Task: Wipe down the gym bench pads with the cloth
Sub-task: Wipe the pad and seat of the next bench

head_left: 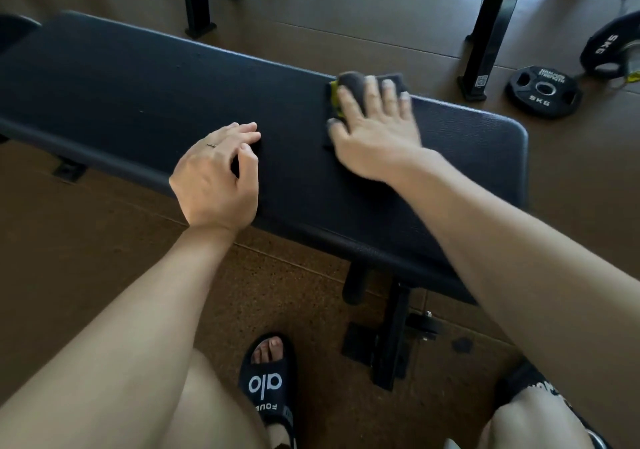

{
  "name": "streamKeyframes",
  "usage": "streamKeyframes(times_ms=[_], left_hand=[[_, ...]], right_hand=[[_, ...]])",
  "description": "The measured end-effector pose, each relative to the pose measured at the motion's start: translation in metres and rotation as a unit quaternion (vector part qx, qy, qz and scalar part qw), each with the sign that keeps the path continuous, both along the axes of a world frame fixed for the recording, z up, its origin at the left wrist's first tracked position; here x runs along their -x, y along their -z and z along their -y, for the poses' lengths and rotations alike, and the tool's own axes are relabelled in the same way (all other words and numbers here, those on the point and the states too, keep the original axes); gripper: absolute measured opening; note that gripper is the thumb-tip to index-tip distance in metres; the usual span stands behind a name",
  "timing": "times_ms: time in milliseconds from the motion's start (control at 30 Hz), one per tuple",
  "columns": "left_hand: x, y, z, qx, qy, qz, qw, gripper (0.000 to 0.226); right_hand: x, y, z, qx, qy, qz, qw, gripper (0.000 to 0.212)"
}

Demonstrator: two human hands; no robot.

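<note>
Our right grip (pixel 372 129) presses spread fingers flat on the cloth (pixel 353 83); our left grip (pixel 216 178), beside it, rests half-curled on the surface (pixel 138 84).

Setting: gym, shown by padded black bench (pixel 173 95), 5 kg weight plates (pixel 543 91) on rubber floor (pixel 104 240) far right, black equipment frames (pixel 491 29) beyond.

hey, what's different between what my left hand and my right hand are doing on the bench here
The right hand lies flat with fingers spread, pressing the dark cloth onto the bench pad; the left hand has nothing under it and its fingers are loosely curled. The right hand reaches to the pad's far edge, while the left hand sits nearer the near edge. The left hand wears a thin ring; none shows on the right. Both rest on the same black pad.
</note>
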State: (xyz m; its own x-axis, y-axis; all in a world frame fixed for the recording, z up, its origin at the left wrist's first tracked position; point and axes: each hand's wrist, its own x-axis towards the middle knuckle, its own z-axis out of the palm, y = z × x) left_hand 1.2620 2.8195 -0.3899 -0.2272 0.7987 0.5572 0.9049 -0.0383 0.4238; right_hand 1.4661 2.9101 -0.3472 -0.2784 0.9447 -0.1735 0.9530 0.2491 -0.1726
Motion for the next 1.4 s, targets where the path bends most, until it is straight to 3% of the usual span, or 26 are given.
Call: streamKeyframes(times_ms=[100, 200, 333, 467, 567, 700, 800, 967, 1133, 1233, 1400], left_hand=[[0.002, -0.001, 0.000, 0.001, 0.011, -0.006, 1.000, 0.047], [0.003, 0.001, 0.000, -0.003, 0.007, -0.011, 1.000, 0.046], [0.002, 0.002, 0.001, -0.010, 0.003, -0.013, 1.000, 0.047], [0.005, 0.002, 0.002, -0.003, 0.012, -0.028, 1.000, 0.048], [0.006, 0.002, 0.002, 0.001, 0.019, -0.030, 0.999, 0.048], [0.004, -0.001, 0.004, 0.001, 0.021, -0.030, 0.999, 0.048], [0.002, -0.003, 0.005, 0.007, 0.015, -0.040, 0.999, 0.048], [0.000, -0.006, 0.006, 0.021, 0.014, -0.047, 0.999, 0.047], [0.001, -0.005, 0.005, 0.013, 0.019, -0.045, 0.999, 0.046], [0.002, -0.005, 0.006, 0.009, 0.025, -0.043, 0.999, 0.046], [0.003, -0.005, 0.005, 0.014, 0.027, -0.043, 0.999, 0.045]], right_hand=[[0.022, 0.001, 0.046, -0.017, -0.120, -0.032, 0.992, 0.062], [-0.009, 0.005, 0.089, -0.028, -0.200, -0.055, 0.978, 0.058], [-0.050, 0.001, 0.039, -0.022, -0.119, -0.001, 0.993, 0.058], [-0.027, 0.001, 0.018, -0.010, -0.025, 0.001, 1.000, 0.063], [-0.011, 0.002, 0.074, -0.038, -0.094, -0.025, 0.995, 0.063], [-0.056, -0.001, 0.125, -0.037, -0.191, -0.021, 0.981, 0.062], [-0.078, -0.001, 0.095, -0.024, -0.168, 0.007, 0.985, 0.063], [-0.042, 0.004, 0.053, -0.016, -0.090, 0.004, 0.996, 0.068], [-0.039, 0.007, 0.113, -0.051, -0.166, -0.026, 0.984, 0.066], [-0.058, 0.007, 0.134, -0.059, -0.201, 0.005, 0.978, 0.067], [-0.028, 0.004, 0.116, -0.036, -0.121, -0.002, 0.992, 0.066]])
